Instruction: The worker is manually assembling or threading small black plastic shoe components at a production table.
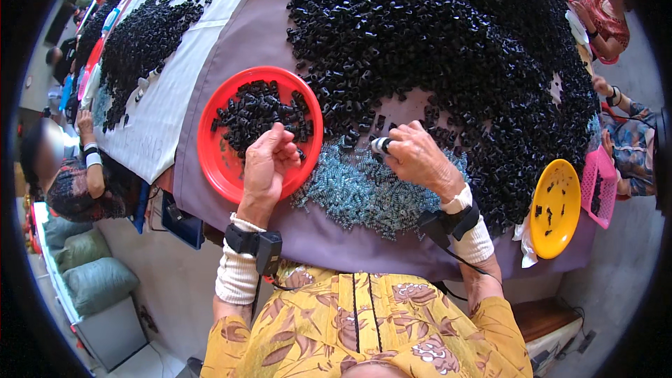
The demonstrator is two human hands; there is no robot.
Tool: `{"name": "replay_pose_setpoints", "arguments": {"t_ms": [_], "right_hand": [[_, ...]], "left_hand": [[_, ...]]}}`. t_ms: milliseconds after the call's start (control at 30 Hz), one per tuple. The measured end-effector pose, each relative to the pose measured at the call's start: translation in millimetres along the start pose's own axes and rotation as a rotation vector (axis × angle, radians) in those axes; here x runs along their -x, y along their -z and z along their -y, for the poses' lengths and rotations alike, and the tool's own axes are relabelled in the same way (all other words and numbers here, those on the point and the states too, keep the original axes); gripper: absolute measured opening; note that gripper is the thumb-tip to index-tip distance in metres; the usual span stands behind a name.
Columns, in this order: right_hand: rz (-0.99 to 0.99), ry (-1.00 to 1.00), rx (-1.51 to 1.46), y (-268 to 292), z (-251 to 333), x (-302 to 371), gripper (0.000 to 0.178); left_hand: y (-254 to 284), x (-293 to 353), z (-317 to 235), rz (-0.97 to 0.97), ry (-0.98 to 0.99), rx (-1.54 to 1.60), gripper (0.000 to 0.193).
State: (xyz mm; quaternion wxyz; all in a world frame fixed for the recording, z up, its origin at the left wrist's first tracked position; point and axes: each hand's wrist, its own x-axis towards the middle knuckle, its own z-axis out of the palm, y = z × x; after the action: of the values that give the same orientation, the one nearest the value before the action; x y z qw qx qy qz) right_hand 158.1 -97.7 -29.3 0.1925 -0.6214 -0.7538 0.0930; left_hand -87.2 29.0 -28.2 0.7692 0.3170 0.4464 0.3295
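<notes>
My left hand (269,163) is over the right side of a red round plate (217,168) that holds a heap of small black plastic pieces (257,113). Its fingers are curled in, and whether anything is inside them cannot be seen. Above a spread of small clear-bluish springs (371,192), my right hand (420,157) is closed, with thumb and fingers together. White and dark wrapping covers one of its fingertips; what it pinches, if anything, is too small to name. A few loose black pieces lie close to that hand.
A large pile of black pieces (434,35) covers the purple tablecloth (217,87). At right stand a yellow plate (556,203) with a few pieces and a pink basket (600,185). Other people sit at both sides; a white-covered table (164,98) adjoins at left.
</notes>
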Motion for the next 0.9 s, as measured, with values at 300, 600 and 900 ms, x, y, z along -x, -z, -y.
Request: {"name": "replay_pose_setpoints", "arguments": {"t_ms": [300, 600, 900], "right_hand": [[-0.027, 0.031, 0.014, -3.1, -0.4, -1.9, 0.015], [-0.295, -0.067, -0.300, 40.3, 1.0, -16.0, 0.024], [-0.028, -0.026, 0.215, -9.0, -8.5, 3.8, 0.006]], "left_hand": [[-55.0, 3.2, 18.5, 0.247, 0.010, -0.292, 0.019], [-90.9, -8.0, 30.3, 0.482, 0.084, -0.150, 0.020], [-79.8, -8.0, 26.1, 0.408, -0.007, -0.155, 0.016]]}}
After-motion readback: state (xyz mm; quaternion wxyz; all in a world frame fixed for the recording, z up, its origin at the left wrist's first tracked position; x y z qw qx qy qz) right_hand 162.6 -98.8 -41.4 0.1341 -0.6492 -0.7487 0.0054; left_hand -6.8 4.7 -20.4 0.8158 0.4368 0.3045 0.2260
